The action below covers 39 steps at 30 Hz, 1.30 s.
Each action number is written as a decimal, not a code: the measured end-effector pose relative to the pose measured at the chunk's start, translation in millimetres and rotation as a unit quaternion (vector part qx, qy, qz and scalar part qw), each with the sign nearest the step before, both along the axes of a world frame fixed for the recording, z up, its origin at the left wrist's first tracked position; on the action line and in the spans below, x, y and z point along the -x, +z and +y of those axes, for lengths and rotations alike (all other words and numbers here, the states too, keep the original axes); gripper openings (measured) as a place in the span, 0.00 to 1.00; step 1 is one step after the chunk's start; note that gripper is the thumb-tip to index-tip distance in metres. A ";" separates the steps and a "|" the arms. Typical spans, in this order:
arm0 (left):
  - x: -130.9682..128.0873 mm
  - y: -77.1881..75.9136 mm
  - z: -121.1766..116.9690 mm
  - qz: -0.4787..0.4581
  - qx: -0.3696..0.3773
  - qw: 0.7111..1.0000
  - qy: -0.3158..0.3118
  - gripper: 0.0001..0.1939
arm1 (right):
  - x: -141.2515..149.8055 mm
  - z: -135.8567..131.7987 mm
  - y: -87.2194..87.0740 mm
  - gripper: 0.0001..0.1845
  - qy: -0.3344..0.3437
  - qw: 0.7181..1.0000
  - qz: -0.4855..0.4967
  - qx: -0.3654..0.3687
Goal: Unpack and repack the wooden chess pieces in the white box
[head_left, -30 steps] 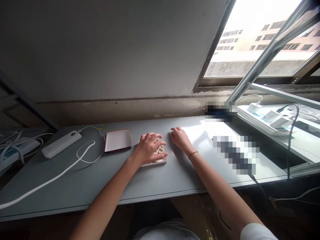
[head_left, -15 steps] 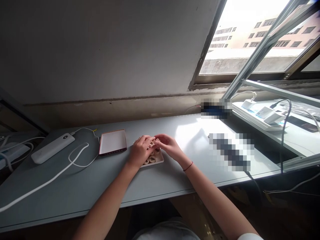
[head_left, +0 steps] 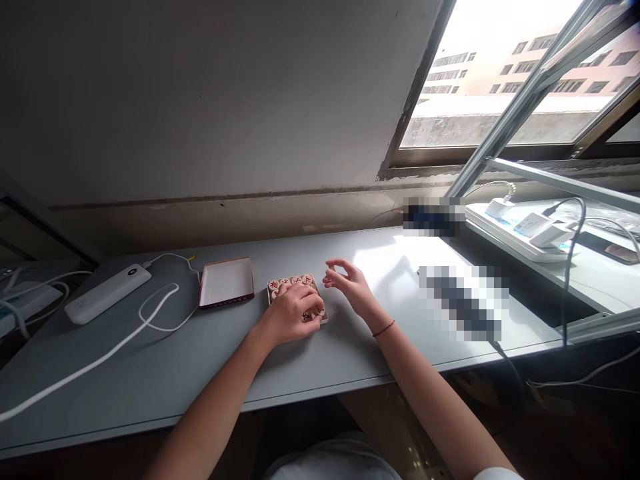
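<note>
Left hand: my left hand is curled down over the near half of the tray, fingers on the discs; grip looks narrow, can't tell if it's holding one.

Right hand: my right hand hovers just right of the tray, touching nothing, fingers loosely curved, thumb and index a narrow gap apart, nothing in it. Red string bracelet on the wrist.

Main thing: round wooden xiangqi discs, red characters on top, lying flat and packed together in a shallow cardboard tray. Discs are round, so no long axis. Tray sits squarish, slightly skewed to the counter edge, mid-counter, nearer the front edge than the wall.

Beside it: white-lined box lid, dark red rim, just left of the tray, apart from it, long side running along the counter.

Surface: grey counter, smooth. White power bank at left, white cable trailing to the front edge. Pixelated object at right.

Room: concrete wall behind, open window upper right, white power strip on a ledge.
</note>
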<state>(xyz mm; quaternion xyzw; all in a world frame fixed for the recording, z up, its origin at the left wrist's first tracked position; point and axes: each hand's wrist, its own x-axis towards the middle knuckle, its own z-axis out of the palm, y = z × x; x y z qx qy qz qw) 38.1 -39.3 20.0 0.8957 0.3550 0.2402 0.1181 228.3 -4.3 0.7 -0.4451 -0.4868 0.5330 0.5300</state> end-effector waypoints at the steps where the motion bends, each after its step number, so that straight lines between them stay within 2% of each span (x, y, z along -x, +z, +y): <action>1: -0.2 -0.2 -0.4 0.010 0.003 1.000 -0.002 0.04 | -0.5 -0.1 0.7 0.21 -0.002 1.000 0.009 0.008; 7: 0.9 -0.7 -0.7 0.043 0.010 0.999 -0.002 0.03 | -5.5 -3.7 10.5 0.18 0.026 0.999 -0.030 -0.007; 12: 3.5 2.0 -0.9 0.059 0.008 0.998 -0.007 0.05 | -6.0 -19.5 10.6 0.16 0.023 0.986 -0.131 -0.100; 14: 7.0 3.0 -0.1 0.066 0.009 0.998 -0.001 0.09 | -4.4 -29.7 6.4 0.12 0.038 0.969 -0.186 -0.156; 16: 12.0 2.2 1.7 0.074 0.012 0.997 0.019 0.19 | -2.6 -39.2 1.1 0.08 0.072 0.945 -0.242 -0.208; 19: 19.2 -2.5 5.2 0.084 0.014 0.995 0.046 0.30 | -1.2 -47.7 -4.7 0.03 0.115 0.915 -0.294 -0.252; 22: 22.7 -7.3 7.7 0.085 0.019 0.995 0.056 0.33 | -1.4 -49.1 -5.8 0.02 0.120 0.904 -0.311 -0.269; 28: 22.6 -9.8 9.6 0.082 0.029 0.993 0.082 0.33 | -2.0 -47.9 -5.5 0.05 0.124 0.887 -0.334 -0.295; 33: 26.2 -9.9 17.5 0.074 0.023 0.993 0.094 0.36 | -2.6 -46.7 -10.1 0.08 0.107 0.887 -0.346 -0.288; 35: 32.5 -8.4 23.6 0.058 0.013 0.990 0.131 0.33 | -3.2 -45.9 -10.9 0.10 0.091 0.891 -0.338 -0.290; 36: 37.2 -7.8 27.1 0.048 0.005 0.983 0.176 0.29 | -3.5 -45.5 -10.8 0.10 0.079 0.892 -0.334 -0.294; 37: 42.9 -7.5 30.5 0.039 -0.006 0.970 0.242 0.25 | -3.7 -45.3 -10.5 0.11 0.069 0.893 -0.330 -0.299; 39: 55.4 -8.1 36.6 0.049 -0.016 0.925 0.377 0.21 | -3.6 -45.1 -9.4 0.11 0.053 0.894 -0.326 -0.304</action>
